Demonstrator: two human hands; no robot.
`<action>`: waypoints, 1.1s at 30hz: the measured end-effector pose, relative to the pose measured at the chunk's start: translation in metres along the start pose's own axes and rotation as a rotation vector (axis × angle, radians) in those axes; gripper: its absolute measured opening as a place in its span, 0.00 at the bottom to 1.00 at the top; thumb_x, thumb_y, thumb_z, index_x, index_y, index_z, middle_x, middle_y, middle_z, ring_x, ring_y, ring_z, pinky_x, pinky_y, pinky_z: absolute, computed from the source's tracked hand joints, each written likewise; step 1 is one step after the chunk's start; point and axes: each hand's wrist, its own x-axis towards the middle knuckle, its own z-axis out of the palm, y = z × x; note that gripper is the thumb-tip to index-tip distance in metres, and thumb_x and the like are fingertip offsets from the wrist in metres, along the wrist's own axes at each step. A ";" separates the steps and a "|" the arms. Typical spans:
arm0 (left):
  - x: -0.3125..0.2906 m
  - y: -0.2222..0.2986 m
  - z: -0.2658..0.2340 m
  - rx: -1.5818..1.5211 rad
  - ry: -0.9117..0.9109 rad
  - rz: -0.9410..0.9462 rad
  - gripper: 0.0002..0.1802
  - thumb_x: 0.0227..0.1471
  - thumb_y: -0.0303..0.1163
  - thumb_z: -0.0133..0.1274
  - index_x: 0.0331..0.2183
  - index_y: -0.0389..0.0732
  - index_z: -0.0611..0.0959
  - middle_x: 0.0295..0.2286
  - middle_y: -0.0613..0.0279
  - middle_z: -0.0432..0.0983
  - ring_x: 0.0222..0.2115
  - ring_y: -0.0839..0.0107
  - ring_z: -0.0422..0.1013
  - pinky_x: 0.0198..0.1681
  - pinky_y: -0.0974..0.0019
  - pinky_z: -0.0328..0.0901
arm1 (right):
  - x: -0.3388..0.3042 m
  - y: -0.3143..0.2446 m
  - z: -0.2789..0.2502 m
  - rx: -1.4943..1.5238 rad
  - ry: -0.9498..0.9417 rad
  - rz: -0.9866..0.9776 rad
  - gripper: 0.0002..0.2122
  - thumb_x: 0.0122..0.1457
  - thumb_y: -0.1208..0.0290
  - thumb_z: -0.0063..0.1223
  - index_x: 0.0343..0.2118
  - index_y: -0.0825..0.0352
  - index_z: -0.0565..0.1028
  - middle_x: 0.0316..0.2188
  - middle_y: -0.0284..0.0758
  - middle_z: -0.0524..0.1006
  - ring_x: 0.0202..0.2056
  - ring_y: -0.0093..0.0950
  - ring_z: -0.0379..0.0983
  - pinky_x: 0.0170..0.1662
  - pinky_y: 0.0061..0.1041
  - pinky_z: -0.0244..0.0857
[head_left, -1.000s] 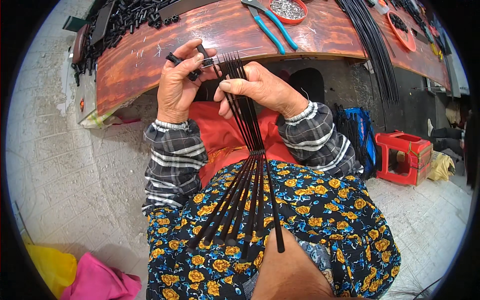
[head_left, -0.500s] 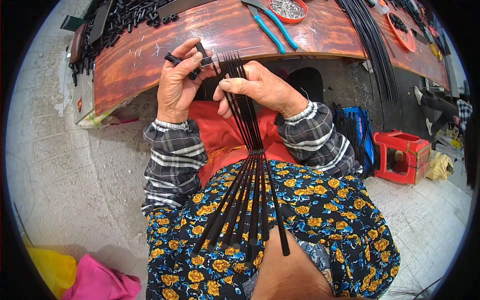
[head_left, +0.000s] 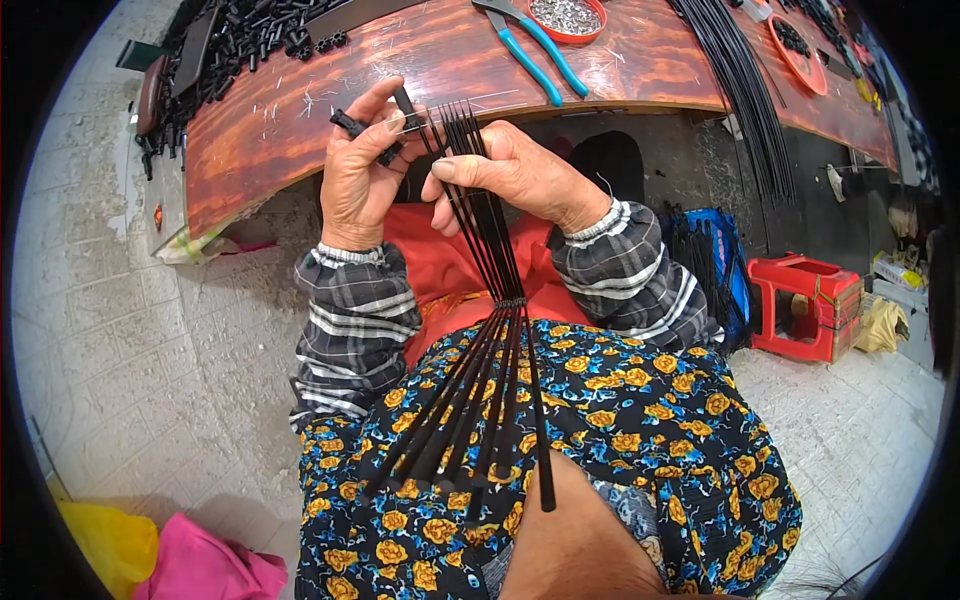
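A fan of black umbrella ribs hangs in front of me, gathered at a jointed band and spread out below it over my lap. My right hand is closed round the upper part of the bundle, thumb on top, the thin tips sticking up past it. My left hand pinches a black plastic umbrella runner, whose other end shows below the thumb. A short dark rod stands by its fingertips. Thin wire runs between the fingers and the leftmost rib tips.
Behind my hands is a brown wooden table holding blue-handled pliers, a red dish of small metal pieces, heaped black plastic parts and long black ribs. A red stool stands to the right.
The ribs' lower ends have swung slightly left. My left forearm has shifted a little right. Both hands keep their holds.
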 end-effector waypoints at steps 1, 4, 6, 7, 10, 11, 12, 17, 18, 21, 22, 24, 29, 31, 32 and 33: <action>0.001 -0.001 0.002 -0.006 -0.007 0.001 0.22 0.50 0.21 0.52 0.49 0.35 0.72 0.34 0.59 0.75 0.35 0.70 0.74 0.39 0.67 0.72 | -0.001 0.000 -0.001 0.011 0.009 0.004 0.15 0.60 0.63 0.48 0.34 0.73 0.74 0.24 0.38 0.78 0.27 0.25 0.77 0.33 0.21 0.72; 0.004 -0.006 0.003 -0.033 0.011 0.013 0.22 0.49 0.21 0.52 0.48 0.34 0.72 0.34 0.58 0.75 0.34 0.70 0.75 0.39 0.67 0.72 | -0.001 0.002 -0.001 -0.008 0.040 -0.034 0.15 0.60 0.63 0.48 0.34 0.73 0.74 0.23 0.38 0.78 0.26 0.25 0.77 0.32 0.21 0.71; 0.002 -0.008 0.003 -0.034 0.032 0.032 0.21 0.49 0.21 0.52 0.48 0.34 0.72 0.34 0.58 0.75 0.34 0.69 0.74 0.39 0.66 0.72 | -0.001 0.000 0.005 -0.010 0.068 -0.042 0.13 0.60 0.66 0.46 0.32 0.74 0.74 0.22 0.37 0.78 0.25 0.25 0.77 0.31 0.21 0.71; 0.001 -0.010 0.004 -0.039 0.050 0.048 0.21 0.49 0.21 0.52 0.48 0.34 0.73 0.34 0.58 0.75 0.34 0.69 0.74 0.39 0.66 0.72 | -0.002 -0.001 0.007 -0.014 0.103 -0.047 0.12 0.60 0.69 0.44 0.30 0.74 0.74 0.21 0.36 0.77 0.23 0.24 0.76 0.30 0.21 0.71; -0.001 -0.013 0.009 -0.060 0.119 0.066 0.21 0.49 0.20 0.51 0.48 0.33 0.73 0.33 0.57 0.75 0.33 0.69 0.74 0.40 0.65 0.72 | -0.002 -0.003 0.006 -0.076 0.120 -0.039 0.11 0.59 0.70 0.44 0.30 0.74 0.74 0.22 0.36 0.77 0.23 0.24 0.76 0.28 0.21 0.70; -0.002 -0.013 0.010 -0.060 0.116 0.066 0.21 0.49 0.20 0.51 0.48 0.33 0.73 0.33 0.57 0.75 0.33 0.69 0.74 0.40 0.65 0.72 | -0.003 -0.003 0.005 -0.077 0.123 -0.041 0.11 0.59 0.70 0.44 0.30 0.74 0.74 0.22 0.36 0.77 0.23 0.24 0.76 0.28 0.21 0.70; -0.003 -0.012 0.011 -0.035 0.122 0.065 0.21 0.50 0.21 0.51 0.48 0.33 0.72 0.33 0.58 0.75 0.33 0.70 0.74 0.39 0.67 0.71 | -0.003 -0.003 0.004 -0.082 0.105 -0.017 0.13 0.60 0.66 0.46 0.31 0.74 0.74 0.22 0.36 0.77 0.24 0.24 0.76 0.29 0.20 0.71; -0.011 -0.009 0.019 -0.032 0.103 0.013 0.22 0.51 0.22 0.50 0.50 0.32 0.71 0.34 0.58 0.75 0.30 0.73 0.71 0.35 0.72 0.68 | -0.001 -0.002 0.004 -0.010 0.076 -0.047 0.14 0.60 0.64 0.47 0.33 0.73 0.74 0.24 0.35 0.77 0.25 0.24 0.76 0.31 0.19 0.71; -0.015 -0.008 0.024 0.003 0.158 0.002 0.22 0.52 0.24 0.51 0.50 0.32 0.71 0.34 0.59 0.76 0.29 0.75 0.69 0.34 0.74 0.66 | 0.000 -0.003 0.005 -0.006 0.079 -0.044 0.13 0.61 0.65 0.47 0.34 0.73 0.73 0.24 0.35 0.77 0.25 0.24 0.76 0.31 0.19 0.71; -0.019 0.002 0.032 0.074 0.175 -0.011 0.22 0.53 0.26 0.52 0.50 0.31 0.71 0.33 0.61 0.76 0.26 0.78 0.66 0.31 0.76 0.64 | 0.003 -0.003 0.006 -0.014 0.083 -0.035 0.12 0.61 0.67 0.46 0.35 0.73 0.73 0.25 0.34 0.76 0.25 0.23 0.75 0.31 0.19 0.71; -0.020 0.004 0.033 0.109 0.136 -0.013 0.22 0.53 0.28 0.53 0.49 0.30 0.71 0.32 0.62 0.76 0.25 0.79 0.65 0.31 0.76 0.63 | 0.003 -0.003 0.006 -0.027 0.085 -0.030 0.11 0.61 0.68 0.46 0.36 0.73 0.72 0.25 0.33 0.76 0.25 0.23 0.75 0.31 0.19 0.70; -0.017 0.003 0.035 0.156 0.186 -0.010 0.19 0.53 0.30 0.55 0.45 0.31 0.75 0.31 0.64 0.75 0.25 0.81 0.64 0.28 0.76 0.61 | 0.002 -0.005 0.006 -0.068 0.077 -0.042 0.11 0.61 0.68 0.45 0.36 0.73 0.72 0.25 0.34 0.76 0.26 0.23 0.75 0.31 0.19 0.70; -0.013 0.003 0.027 0.178 0.267 0.012 0.11 0.50 0.26 0.57 0.37 0.33 0.79 0.30 0.63 0.77 0.24 0.80 0.67 0.28 0.76 0.63 | 0.010 0.002 0.002 -0.225 0.051 -0.061 0.11 0.60 0.69 0.46 0.35 0.73 0.73 0.26 0.33 0.76 0.25 0.20 0.73 0.30 0.19 0.68; -0.010 -0.004 0.035 0.196 0.325 0.054 0.11 0.50 0.25 0.58 0.37 0.33 0.80 0.30 0.62 0.77 0.26 0.79 0.69 0.30 0.76 0.64 | 0.008 -0.004 0.002 -0.575 0.176 -0.115 0.11 0.60 0.68 0.47 0.35 0.73 0.74 0.24 0.30 0.74 0.24 0.16 0.67 0.28 0.19 0.64; -0.009 -0.005 0.038 0.210 0.385 0.099 0.11 0.49 0.25 0.58 0.37 0.32 0.80 0.30 0.62 0.78 0.27 0.78 0.71 0.31 0.76 0.64 | 0.010 0.000 0.001 -0.573 0.180 -0.120 0.11 0.60 0.68 0.47 0.35 0.73 0.74 0.24 0.30 0.74 0.24 0.16 0.67 0.28 0.19 0.64; -0.009 -0.007 0.036 0.197 0.369 0.124 0.11 0.48 0.24 0.58 0.36 0.32 0.80 0.32 0.61 0.78 0.31 0.76 0.73 0.33 0.75 0.66 | 0.012 0.006 0.001 -0.509 0.237 -0.226 0.11 0.59 0.67 0.48 0.34 0.73 0.74 0.22 0.29 0.72 0.24 0.14 0.65 0.27 0.19 0.62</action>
